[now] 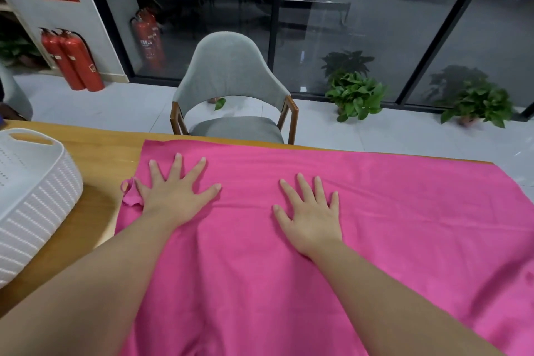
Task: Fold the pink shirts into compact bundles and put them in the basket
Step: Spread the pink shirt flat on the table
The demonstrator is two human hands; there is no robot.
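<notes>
A pink shirt (390, 225) lies spread flat over the wooden table (95, 150), covering most of its right and middle. My left hand (176, 193) rests palm down on the cloth near its far left corner, fingers spread. Also flat on the cloth, my right hand (309, 211) presses down a little to the right of centre, fingers apart. Neither hand grips anything. A small fold of fabric (130, 193) sticks out at the shirt's left edge. The white perforated basket (37, 196) stands at the table's left, apart from the shirt.
A grey chair (231, 87) with wooden arms stands just beyond the table's far edge. Potted plants (355, 95) sit on the floor by the glass wall. Red fire extinguishers (72, 58) stand at the back left.
</notes>
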